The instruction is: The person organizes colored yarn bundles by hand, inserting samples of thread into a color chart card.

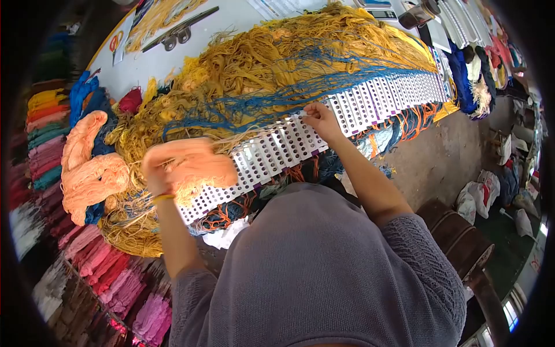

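Note:
My left hand (155, 180) is wrapped round the near side of a peach yarn hank (193, 162), which is partly blurred and hides some of the fingers. The hank hangs over the left end of a long white perforated strip (277, 150) with rows of dark holes. At the strip's far edge, my right hand (321, 120) has its thumb and fingers pinched together. Pale strands run from there toward the hank; what the fingertips hold is too small to name. Behind both hands lies a big heap of mustard yarn (254, 63) with blue strands (277, 95) across it.
Another peach hank (87, 168) lies at the table's left end. A pair of scissors (116, 40), a dark metal bar (182, 32) and a dark cup (419, 14) sit at the back. Colored yarn bundles (104, 254) line the left side; white bags (480, 194) rest on the floor at right.

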A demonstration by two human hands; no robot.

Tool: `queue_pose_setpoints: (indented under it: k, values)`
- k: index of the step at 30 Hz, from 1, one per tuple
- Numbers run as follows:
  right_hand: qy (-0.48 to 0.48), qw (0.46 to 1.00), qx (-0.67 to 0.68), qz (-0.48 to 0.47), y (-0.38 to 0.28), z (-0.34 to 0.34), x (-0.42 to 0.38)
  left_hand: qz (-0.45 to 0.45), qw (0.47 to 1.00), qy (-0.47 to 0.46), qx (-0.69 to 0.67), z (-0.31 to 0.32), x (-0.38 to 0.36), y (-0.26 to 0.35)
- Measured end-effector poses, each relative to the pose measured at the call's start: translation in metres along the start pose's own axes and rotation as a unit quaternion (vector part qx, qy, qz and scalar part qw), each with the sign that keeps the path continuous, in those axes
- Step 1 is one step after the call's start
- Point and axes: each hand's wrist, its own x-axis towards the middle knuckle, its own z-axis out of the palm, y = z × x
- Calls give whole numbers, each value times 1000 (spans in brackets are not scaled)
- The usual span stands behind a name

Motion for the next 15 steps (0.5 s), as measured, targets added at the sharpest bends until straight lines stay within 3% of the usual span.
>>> queue_pose_setpoints:
  k: [1, 3, 4, 5, 6, 7, 8, 9, 10, 12, 13, 15]
  values:
    - [3, 1000, -11, -8, 3, 1, 2, -34, 972, 234, -12, -108, 18, -13]
    - [30, 999, -1, 26, -6, 6, 0, -64, 966, 252, 7, -102, -7, 18]
    - [41, 999, -2, 14, -6, 9, -1, -94, 996, 7, -5, -76, -14, 26]
    - [34, 999, -31, 0, -15, 19, -7, -131, 991, -6, -28, -90, 3, -5]
    - [27, 998, -58, -15, -25, 32, -13, -69, 983, -143, 94, -42, -7, -3]
    - [-13, 997, -43, -61, -17, 49, -16, -154, 971, -184, -5, 7, -15, -18]
    - [-93, 994, -39, -31, -50, 62, -33, -246, 942, -209, -93, 56, -23, -33]
    - [-121, 989, -38, -74, -53, 79, -41, -217, 951, -215, -52, 110, -44, -33]
    - [-143, 988, 10, -63, -58, 93, -51, -261, 930, -242, -91, 137, -48, -46]
    - [-151, 987, 38, -35, -72, 100, -64, -199, 932, -301, 37, 163, -52, -46]
    - [-138, 990, 19, -22, -80, 100, -67, -250, 925, -263, -112, 172, -55, -38]
    - [-124, 991, 6, -52, -86, 97, -69, -260, 923, -247, -139, 170, -59, -27]
